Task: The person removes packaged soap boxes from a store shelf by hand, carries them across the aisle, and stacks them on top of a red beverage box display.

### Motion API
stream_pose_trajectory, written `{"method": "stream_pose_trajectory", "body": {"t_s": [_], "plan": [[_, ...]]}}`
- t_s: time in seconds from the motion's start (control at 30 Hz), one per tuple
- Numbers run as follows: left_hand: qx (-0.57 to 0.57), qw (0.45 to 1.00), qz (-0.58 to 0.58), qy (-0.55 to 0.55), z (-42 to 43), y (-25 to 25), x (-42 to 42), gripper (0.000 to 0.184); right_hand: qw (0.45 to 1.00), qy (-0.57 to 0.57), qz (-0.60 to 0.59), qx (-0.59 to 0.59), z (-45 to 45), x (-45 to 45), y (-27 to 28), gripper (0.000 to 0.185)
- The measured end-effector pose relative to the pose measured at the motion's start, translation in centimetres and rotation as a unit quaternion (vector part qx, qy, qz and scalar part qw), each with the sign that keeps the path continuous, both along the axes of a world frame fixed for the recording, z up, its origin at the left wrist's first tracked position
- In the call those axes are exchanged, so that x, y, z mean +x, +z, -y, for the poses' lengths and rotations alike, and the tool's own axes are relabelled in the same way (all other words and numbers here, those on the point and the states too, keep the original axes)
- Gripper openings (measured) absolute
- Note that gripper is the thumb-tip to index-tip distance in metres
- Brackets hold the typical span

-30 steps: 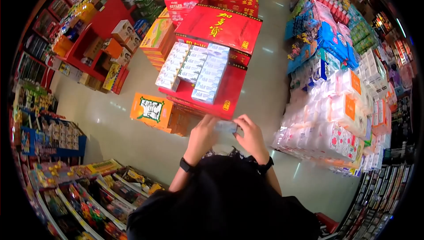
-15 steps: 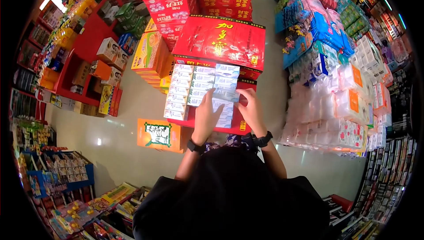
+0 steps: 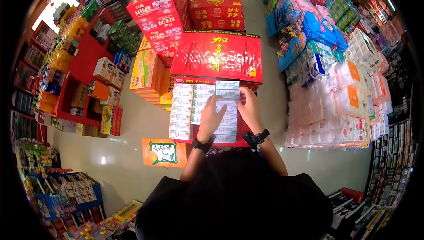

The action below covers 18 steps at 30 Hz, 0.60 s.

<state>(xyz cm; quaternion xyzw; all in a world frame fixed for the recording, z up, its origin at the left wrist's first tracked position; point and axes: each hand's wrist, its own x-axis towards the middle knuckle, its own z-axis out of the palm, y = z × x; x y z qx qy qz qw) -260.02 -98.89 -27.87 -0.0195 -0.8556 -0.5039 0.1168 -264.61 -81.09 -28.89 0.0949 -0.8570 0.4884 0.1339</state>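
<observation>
Three columns of small flat boxes lie on a red carton in front of me. The left column [image 3: 181, 112] is white with tan edges, the middle column [image 3: 203, 90] is white with green, and the right column [image 3: 226, 125] is white and pale blue. Near the far end of the right column, my left hand [image 3: 212, 118] and my right hand [image 3: 250, 111] pinch a pale-blue box [image 3: 228, 94] at its two ends. My left hand covers part of the middle column. Both wrists wear black bands.
Behind the boxes stands a large red carton [image 3: 216, 56], with red drink cartons [image 3: 161, 17] stacked beyond. An orange carton [image 3: 163, 153] sits on the floor to the left. Wrapped tissue packs [image 3: 340, 90] pile up on the right, and a red shelf [image 3: 84, 81] stands left.
The view has shifted, so the boxes appear lower in the picture. Both hands have moved slightly toward the far end of the right column, fingers closer around a box there.
</observation>
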Motion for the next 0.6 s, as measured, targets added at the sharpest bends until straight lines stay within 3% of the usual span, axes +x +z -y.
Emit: {"method": "stream_pose_trajectory", "body": {"t_s": [0.23, 0.3, 0.4, 0.43, 0.53, 0.6], "plan": [[0.019, 0.999, 0.038, -0.011, 0.1, -1.2, -0.7, 0.043, 1.000, 0.002, -0.002, -0.002, 0.2, 0.9, 0.2, 0.029], [0.008, 0.999, 0.049, -0.003, 0.1, -0.6, -0.1, 0.042, 0.998, 0.000, -0.057, 0.037, 0.2, 1.0, 0.4, 0.028], [-0.089, 0.995, -0.031, 0.028, 0.4, 0.8, 1.8, 0.042, 0.994, -0.013, -0.088, 0.060, -0.2, 2.0, 1.9, 0.022], [-0.060, 0.998, 0.003, 0.014, 0.9, 1.8, 2.8, 0.039, 0.994, -0.019, -0.087, 0.063, -0.5, 2.5, 2.2, 0.019], [-0.113, 0.988, 0.090, 0.055, 2.0, 1.5, 6.7, 0.015, 0.994, 0.030, -0.042, 0.092, -2.6, 4.3, 0.5, 0.013], [-0.150, 0.982, 0.096, 0.066, 2.4, 1.2, 9.2, 0.015, 0.993, 0.054, -0.019, 0.105, -3.0, 6.1, 0.0, 0.009]]}}
